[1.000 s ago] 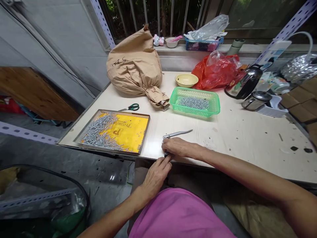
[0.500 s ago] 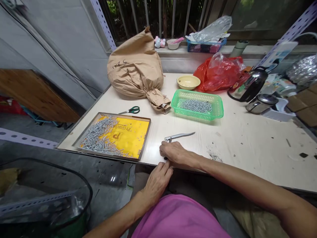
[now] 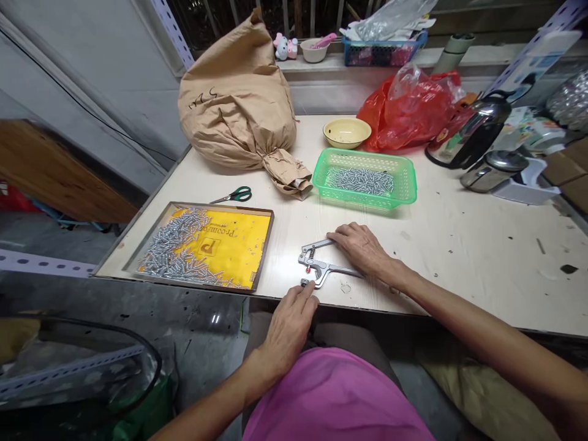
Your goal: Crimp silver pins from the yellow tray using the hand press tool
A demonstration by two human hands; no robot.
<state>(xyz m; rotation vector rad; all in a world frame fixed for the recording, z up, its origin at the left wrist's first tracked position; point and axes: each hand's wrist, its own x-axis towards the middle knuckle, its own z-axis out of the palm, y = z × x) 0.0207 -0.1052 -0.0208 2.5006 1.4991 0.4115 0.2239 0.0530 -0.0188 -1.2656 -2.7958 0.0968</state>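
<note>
A pair of metal hand pliers (image 3: 324, 267) with a spring and a small red part at its jaws lies at the table's front edge, its two handles spread apart. My right hand (image 3: 361, 248) is closed over the handles, fingertips on the upper one and palm over the lower. My left hand (image 3: 291, 324) is at the front edge, its fingertips together against the lower jaw. Whatever those fingers pinch is hidden. To the left, a shallow tray (image 3: 269, 242) with a yellow lining holds many small silvery springs (image 3: 177, 248).
A green basket (image 3: 321, 199) of small metal pieces stands behind the pliers. Scissors (image 3: 239, 194), a large paper bag (image 3: 239, 116), a yellow bowl (image 3: 346, 131) and a red plastic bag (image 3: 408, 116) lie farther back. A kettle (image 3: 480, 131) and a metal cup (image 3: 496, 171) stand right.
My right hand has moved from the pliers' jaw end, beside my left hand, back to the handles on the right. The jaws now show. My left hand stays near the table edge.
</note>
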